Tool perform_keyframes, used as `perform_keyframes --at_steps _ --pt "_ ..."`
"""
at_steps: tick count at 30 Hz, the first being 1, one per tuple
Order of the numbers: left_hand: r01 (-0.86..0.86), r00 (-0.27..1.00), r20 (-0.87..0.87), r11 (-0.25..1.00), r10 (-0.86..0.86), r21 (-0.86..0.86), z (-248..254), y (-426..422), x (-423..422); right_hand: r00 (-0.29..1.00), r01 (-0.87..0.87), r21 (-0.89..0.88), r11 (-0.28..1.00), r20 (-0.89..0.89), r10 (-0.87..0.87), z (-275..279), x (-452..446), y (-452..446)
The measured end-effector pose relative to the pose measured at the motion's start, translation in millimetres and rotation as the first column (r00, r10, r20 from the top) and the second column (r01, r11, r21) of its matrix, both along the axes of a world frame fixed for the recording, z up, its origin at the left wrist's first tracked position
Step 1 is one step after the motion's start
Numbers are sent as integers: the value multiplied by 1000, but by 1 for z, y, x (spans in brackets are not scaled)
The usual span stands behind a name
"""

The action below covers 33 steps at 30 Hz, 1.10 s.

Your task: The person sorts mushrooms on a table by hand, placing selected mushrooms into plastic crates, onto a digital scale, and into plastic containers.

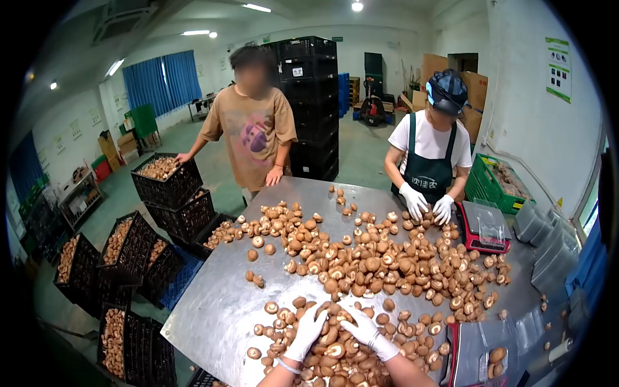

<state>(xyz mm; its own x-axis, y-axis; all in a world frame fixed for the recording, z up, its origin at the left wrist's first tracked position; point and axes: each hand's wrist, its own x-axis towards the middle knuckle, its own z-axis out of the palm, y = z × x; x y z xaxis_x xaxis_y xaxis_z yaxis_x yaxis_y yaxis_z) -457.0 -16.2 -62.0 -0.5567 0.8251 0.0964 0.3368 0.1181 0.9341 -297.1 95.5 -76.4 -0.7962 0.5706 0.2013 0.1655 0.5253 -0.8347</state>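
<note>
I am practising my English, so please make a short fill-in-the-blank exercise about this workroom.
1. The left hand and right hand wear ____ gloves.
2. Scattered over the metal table are many brown ____.
3. The gloved co-worker wears a dark green ____ with shoulder straps.

Missing words: white; mushrooms; apron

Pale Chinese characters (pixel 423 182) stand on the dark green apron (pixel 431 155) of a person (pixel 441 132) across the counter (pixel 213 306); the last two appear to read "佳农". Print on the green-and-white wall poster (pixel 558 69) and the white label (pixel 297 72) on the black crates (pixel 311 97) is too small to read.
</note>
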Motion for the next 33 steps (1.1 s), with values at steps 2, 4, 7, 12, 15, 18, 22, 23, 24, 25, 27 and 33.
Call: perform_keyframes --at_steps 2,4,7,12,15,18,22,23,24,25,27,33 --pt "-91 989 -114 993 99 71 7 -18 8 999 -31 241 970 42 22 20 12 -10" --pt "-103 976 -195 995 101 -3 4 -39 15 968 -63 315 947 248 -18 45 31 -31" --pt "-120 924 -367 993 111 -2 -2 -68 28 985 -31 163 986 173 2 39 51 -46" --pt "-50 878 -479 990 -20 -133 -5 -117 58 952 -61 450 891 294 -83 49 80 -80" --pt "-67 833 -553 988 -22 -139 -6 -140 66 925 -156 537 829 373 -68 47 86 -102" --pt "-108 822 -568 990 38 -90 -6 -164 71 894 -211 677 705 426 -141 30 95 -124" --pt "-129 815 -580 978 10 -165 -3 -198 86 885 -243 684 688 447 -132 34 113 -146" --pt "-139 811 -585 977 19 -160 -5 -207 91 891 -244 680 692 439 -117 33 116 -149" --pt "-149 804 -594 973 15 -178 -11 -213 94 896 -245 675 696 432 -103 33 118 -150" --pt "-163 798 -603 967 12 -197 -18 -222 97 902 -248 670 700 423 -86 33 121 -152" --pt "-155 810 -587 967 7 -202 -30 -236 101 918 -178 655 735 380 -116 48 125 -157" --pt "-108 884 -465 945 -50 -307 -35 -252 111 945 -173 622 764 323 -49 25 149 -175"
